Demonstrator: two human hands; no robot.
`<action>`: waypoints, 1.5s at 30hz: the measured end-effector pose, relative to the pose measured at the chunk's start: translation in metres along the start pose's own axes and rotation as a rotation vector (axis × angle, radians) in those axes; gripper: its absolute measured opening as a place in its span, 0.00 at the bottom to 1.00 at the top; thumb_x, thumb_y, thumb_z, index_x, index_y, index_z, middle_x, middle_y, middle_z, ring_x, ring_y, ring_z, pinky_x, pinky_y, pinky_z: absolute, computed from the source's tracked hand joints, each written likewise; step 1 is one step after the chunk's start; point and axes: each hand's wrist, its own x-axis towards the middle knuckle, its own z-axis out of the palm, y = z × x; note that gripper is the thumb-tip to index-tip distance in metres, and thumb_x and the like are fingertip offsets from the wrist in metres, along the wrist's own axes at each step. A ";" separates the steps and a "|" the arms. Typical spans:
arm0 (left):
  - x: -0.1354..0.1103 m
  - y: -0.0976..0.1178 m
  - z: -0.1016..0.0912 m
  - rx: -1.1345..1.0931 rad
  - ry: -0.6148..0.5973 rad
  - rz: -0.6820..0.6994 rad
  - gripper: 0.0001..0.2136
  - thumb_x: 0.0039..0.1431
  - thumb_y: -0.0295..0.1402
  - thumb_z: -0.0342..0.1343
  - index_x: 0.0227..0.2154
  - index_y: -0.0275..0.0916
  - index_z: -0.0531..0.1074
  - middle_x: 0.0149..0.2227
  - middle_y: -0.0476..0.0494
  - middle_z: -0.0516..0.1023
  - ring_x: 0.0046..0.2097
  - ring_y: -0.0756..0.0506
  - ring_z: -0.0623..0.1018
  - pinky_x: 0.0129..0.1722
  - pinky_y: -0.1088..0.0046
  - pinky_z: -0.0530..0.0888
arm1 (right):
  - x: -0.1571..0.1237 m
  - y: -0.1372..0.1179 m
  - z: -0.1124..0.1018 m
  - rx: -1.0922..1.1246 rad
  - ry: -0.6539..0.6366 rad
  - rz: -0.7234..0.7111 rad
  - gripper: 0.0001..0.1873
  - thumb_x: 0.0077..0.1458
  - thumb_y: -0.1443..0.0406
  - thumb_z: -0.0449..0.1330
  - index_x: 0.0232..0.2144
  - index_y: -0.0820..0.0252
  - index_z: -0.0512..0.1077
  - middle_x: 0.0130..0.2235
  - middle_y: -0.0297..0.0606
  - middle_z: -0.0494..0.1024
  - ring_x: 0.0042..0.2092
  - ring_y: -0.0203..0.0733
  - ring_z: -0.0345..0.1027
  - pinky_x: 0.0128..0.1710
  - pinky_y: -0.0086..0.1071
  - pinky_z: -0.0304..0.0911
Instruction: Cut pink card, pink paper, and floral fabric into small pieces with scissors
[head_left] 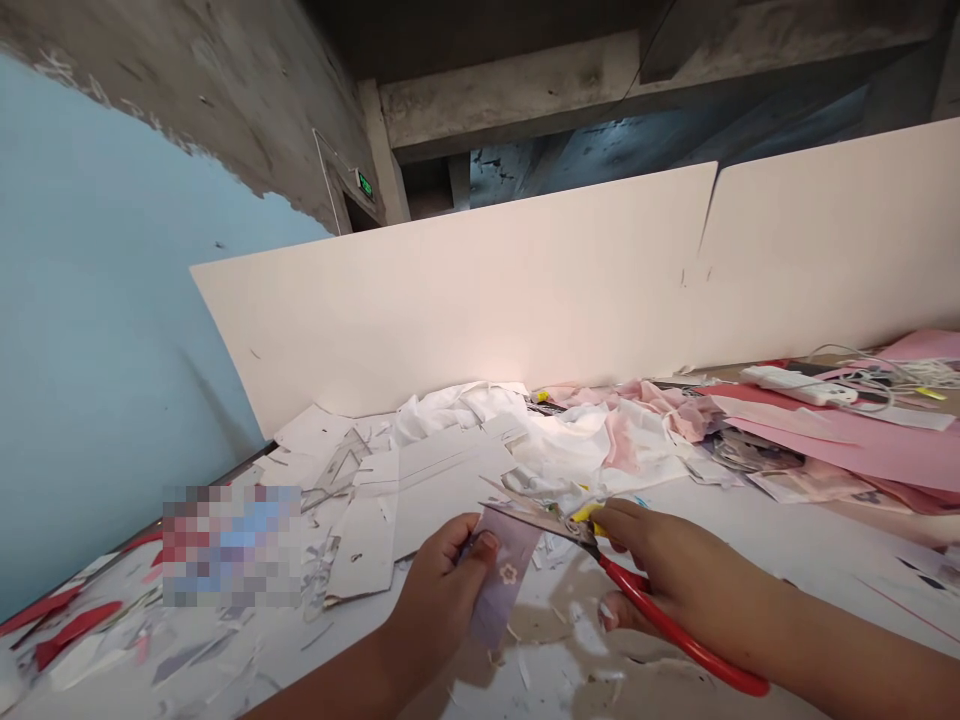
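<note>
Left hand (pixel 435 600) pinched a flower-printed lilac paper strip (pixel 506 590) between its fingers (pixel 484 548). Right hand (pixel 690 570) wrapped its fingers around red-handled scissors (pixel 675 625), blades at the strip's upper end, above a scrap-littered desk (pixel 757 530). White card offcuts (pixel 397 510) and pink paper sheets (pixel 847 440) lay beyond.

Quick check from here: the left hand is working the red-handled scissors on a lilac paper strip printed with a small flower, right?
No, the head view shows the right hand working the red-handled scissors, not the left. They are on the lilac paper strip printed with a small flower, as you said, and the left hand holds that strip.
</note>
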 end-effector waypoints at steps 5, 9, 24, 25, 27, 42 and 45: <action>-0.001 -0.001 0.001 0.032 0.000 0.025 0.12 0.52 0.42 0.48 0.25 0.36 0.65 0.21 0.53 0.60 0.24 0.54 0.59 0.23 0.79 0.57 | -0.001 -0.002 0.002 -0.062 0.019 0.031 0.18 0.44 0.49 0.54 0.30 0.56 0.64 0.33 0.36 0.70 0.30 0.42 0.64 0.26 0.30 0.55; -0.003 0.001 0.002 0.028 0.003 0.023 0.13 0.51 0.42 0.49 0.24 0.36 0.65 0.21 0.52 0.61 0.24 0.53 0.59 0.24 0.79 0.58 | -0.003 -0.006 0.000 -0.050 0.026 0.031 0.16 0.45 0.51 0.53 0.27 0.57 0.63 0.32 0.36 0.70 0.28 0.40 0.64 0.24 0.28 0.54; -0.002 -0.003 0.000 0.022 -0.019 0.041 0.13 0.52 0.42 0.48 0.27 0.36 0.66 0.22 0.51 0.62 0.25 0.52 0.61 0.25 0.78 0.60 | -0.002 -0.005 0.000 -0.059 0.020 -0.009 0.17 0.46 0.50 0.52 0.26 0.58 0.65 0.30 0.38 0.71 0.27 0.39 0.63 0.24 0.28 0.54; -0.003 -0.003 0.000 0.018 -0.021 0.037 0.13 0.52 0.42 0.48 0.27 0.36 0.67 0.22 0.51 0.62 0.25 0.52 0.61 0.25 0.78 0.60 | -0.002 -0.004 0.001 -0.062 0.024 -0.006 0.17 0.46 0.50 0.53 0.26 0.58 0.65 0.30 0.37 0.71 0.27 0.39 0.63 0.24 0.28 0.54; -0.003 -0.002 0.001 0.008 -0.019 0.033 0.13 0.51 0.42 0.48 0.26 0.36 0.67 0.22 0.51 0.62 0.25 0.53 0.61 0.25 0.78 0.60 | -0.002 -0.003 0.003 -0.063 0.024 0.005 0.16 0.45 0.51 0.53 0.25 0.57 0.64 0.30 0.36 0.71 0.27 0.39 0.63 0.24 0.28 0.54; -0.004 -0.001 0.003 -0.028 -0.013 0.028 0.14 0.50 0.43 0.50 0.32 0.36 0.70 0.28 0.47 0.70 0.30 0.50 0.67 0.30 0.76 0.64 | 0.000 0.003 0.008 -0.148 0.024 0.002 0.19 0.46 0.48 0.51 0.22 0.58 0.63 0.25 0.35 0.70 0.25 0.38 0.62 0.23 0.28 0.51; -0.005 0.001 0.002 -0.022 -0.024 0.017 0.14 0.50 0.44 0.50 0.29 0.37 0.70 0.24 0.49 0.68 0.27 0.51 0.65 0.26 0.78 0.62 | 0.001 0.003 0.009 -0.110 0.028 0.032 0.19 0.47 0.49 0.50 0.20 0.58 0.62 0.23 0.34 0.68 0.24 0.37 0.61 0.23 0.27 0.50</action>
